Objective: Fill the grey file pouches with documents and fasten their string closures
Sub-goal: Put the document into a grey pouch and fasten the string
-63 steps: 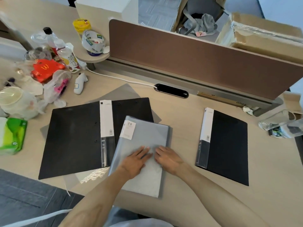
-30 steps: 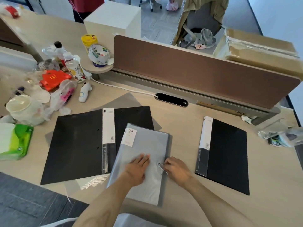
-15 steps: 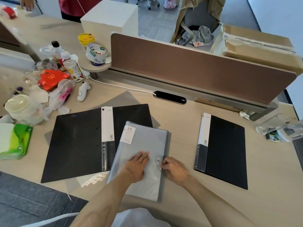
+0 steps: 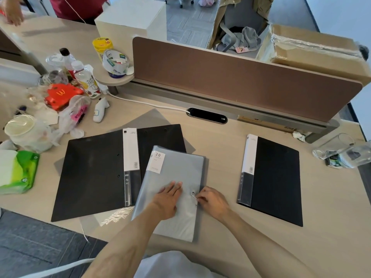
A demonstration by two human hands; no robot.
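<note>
Grey pouch (image 4: 174,189) flat on the desk (image 4: 220,149) at centre, slightly toward six o'clock, tilted with its top toward one o'clock; white "20" label (image 4: 156,162) at its eleven o'clock corner; round button (image 4: 193,193) of the closure near its three o'clock edge, with the string (image 4: 195,197) trailing from it toward five o'clock.

Left hand (image 4: 167,199) spread flat on the cover just at nine o'clock of the button, fingers loose and extended, pressing rather than gripping. Right hand (image 4: 212,199) at three o'clock of the button, fingertips (image 4: 199,198) pinched on the string, it seems; too small to be certain.

Probably the winding step: best done with the flat palm keeping the flap down and the pouch from sliding; string kept taut and led in tight turns around the button, under its rim, not over it; slack likely to let the loops slip off; final turn pulled snug before letting go.

Outward: open black folder (image 4: 96,173) at nine o'clock, partly under the pouch's left edge; closed black folder (image 4: 275,177) at three o'clock, well apart; grey sheet (image 4: 148,119) showing from under the open folder at twelve o'clock; brown partition (image 4: 241,77) along the far edge; clutter of bottles and wrappers at ten o'clock; green tissue pack (image 4: 18,171) at nine o'clock by the desk edge.
</note>
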